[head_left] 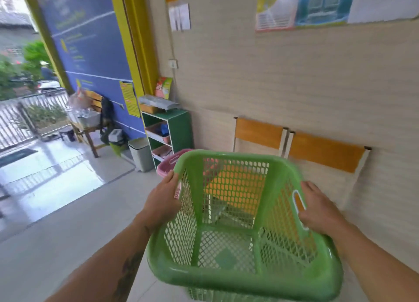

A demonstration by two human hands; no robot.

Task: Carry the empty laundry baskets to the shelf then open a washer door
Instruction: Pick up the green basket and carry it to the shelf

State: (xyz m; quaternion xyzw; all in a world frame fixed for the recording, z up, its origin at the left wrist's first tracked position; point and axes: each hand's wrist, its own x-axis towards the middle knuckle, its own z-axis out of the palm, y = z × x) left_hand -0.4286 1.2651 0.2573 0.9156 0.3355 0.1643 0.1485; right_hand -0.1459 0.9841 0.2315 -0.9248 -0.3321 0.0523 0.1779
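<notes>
A green perforated plastic laundry basket (pixel 240 222) is filling the near foreground, empty and held in the air above the pale tiled floor (pixel 74 240); the left hand (pixel 164 199) is clasping its left rim, and the right hand (pixel 318 207) is gripping the right side at the slotted handle; a pink plastic basket (pixel 169 164) is showing just past the green one's far left corner, though whether it is touching cannot be told. Two wooden-backed chairs (pixel 294 140) are standing against the beige ribbed wall (pixel 260 75) beyond; a green-sided open shelf unit (pixel 172 133) is sitting further left along that wall, with a grey pedal bin (pixel 140 154) just beside it; a blue and yellow panel (pixel 95 41) is running towards a bright doorway, where a wooden desk (pixel 87 129) is carrying clutter; posters (pixel 322 5) are hanging high on the wall.
</notes>
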